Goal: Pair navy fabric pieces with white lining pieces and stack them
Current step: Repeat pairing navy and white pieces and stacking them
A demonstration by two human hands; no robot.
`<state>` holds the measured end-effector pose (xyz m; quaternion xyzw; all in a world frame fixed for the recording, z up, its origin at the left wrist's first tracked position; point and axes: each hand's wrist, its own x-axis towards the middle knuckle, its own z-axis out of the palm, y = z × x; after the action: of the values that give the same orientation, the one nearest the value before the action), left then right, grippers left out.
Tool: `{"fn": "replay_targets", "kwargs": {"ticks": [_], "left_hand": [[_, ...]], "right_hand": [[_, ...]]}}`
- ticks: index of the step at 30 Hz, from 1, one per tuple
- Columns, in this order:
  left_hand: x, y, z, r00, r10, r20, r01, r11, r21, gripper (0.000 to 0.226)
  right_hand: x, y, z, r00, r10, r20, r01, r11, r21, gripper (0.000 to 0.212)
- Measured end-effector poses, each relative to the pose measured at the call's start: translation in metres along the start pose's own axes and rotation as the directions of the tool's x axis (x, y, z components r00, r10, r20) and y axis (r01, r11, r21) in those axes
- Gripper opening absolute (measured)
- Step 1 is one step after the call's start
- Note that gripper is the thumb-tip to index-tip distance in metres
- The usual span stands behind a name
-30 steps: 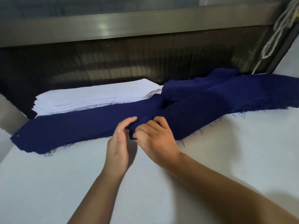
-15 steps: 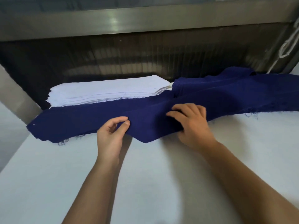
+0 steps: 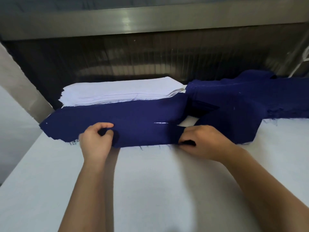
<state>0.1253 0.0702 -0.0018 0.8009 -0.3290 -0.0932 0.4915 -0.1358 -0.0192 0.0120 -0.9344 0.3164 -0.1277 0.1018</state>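
Observation:
A long navy fabric piece (image 3: 133,121) lies across the white table, in front of a stack of white lining pieces (image 3: 120,92). My left hand (image 3: 96,141) pinches its near edge left of centre. My right hand (image 3: 202,143) grips the same near edge further right, fingers curled round the cloth. A heap of more navy pieces (image 3: 250,99) sits at the right, and a white scrap (image 3: 188,122) shows in a gap beneath them.
The white table top (image 3: 150,181) stretches toward me. A dark ribbed panel (image 3: 150,59) with a metal bar (image 3: 150,19) above it closes the back. A grey post (image 3: 20,84) slants at the left. White cord (image 3: 303,59) hangs at far right.
My hands have moved apart along the navy piece's near edge, left hand leftward and right hand to the right and nearer. The piece is pulled out flatter, and a gap opened by the heap.

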Motion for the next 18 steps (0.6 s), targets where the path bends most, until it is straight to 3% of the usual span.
{"fn": "replay_targets", "kwargs": {"ticks": [3, 5, 7, 9, 12, 18], "left_hand": [[-0.012, 0.012, 0.007, 0.979, 0.164, -0.119, -0.122, 0.947, 0.296, 0.013], [-0.023, 0.020, 0.014, 0.938, 0.347, -0.011, -0.326, 0.893, 0.311, 0.011], [-0.032, 0.025, 0.022, 0.881, 0.436, 0.184, -0.467, 0.862, 0.195, 0.006], [-0.037, 0.027, 0.027, 0.847, 0.427, 0.316, -0.480, 0.870, 0.113, 0.006], [-0.036, 0.023, 0.030, 0.844, 0.375, 0.384, -0.454, 0.880, 0.137, 0.012], [-0.029, 0.017, 0.026, 0.905, 0.147, 0.400, -0.295, 0.893, 0.340, 0.024]], "right_hand": [[0.000, -0.007, 0.006, 0.999, -0.035, 0.031, 0.034, 0.999, 0.028, 0.016], [0.001, -0.010, 0.006, 0.996, -0.069, 0.061, 0.065, 0.996, 0.065, 0.019], [0.000, -0.014, 0.005, 0.993, -0.102, 0.062, 0.095, 0.989, 0.116, 0.027], [-0.002, -0.014, 0.002, 0.996, -0.086, 0.008, 0.084, 0.989, 0.124, 0.033], [-0.002, -0.003, -0.003, 0.996, 0.017, -0.089, -0.009, 0.996, 0.087, 0.027], [-0.003, 0.018, -0.004, 0.987, 0.160, 0.006, -0.160, 0.986, 0.050, 0.023]]}}
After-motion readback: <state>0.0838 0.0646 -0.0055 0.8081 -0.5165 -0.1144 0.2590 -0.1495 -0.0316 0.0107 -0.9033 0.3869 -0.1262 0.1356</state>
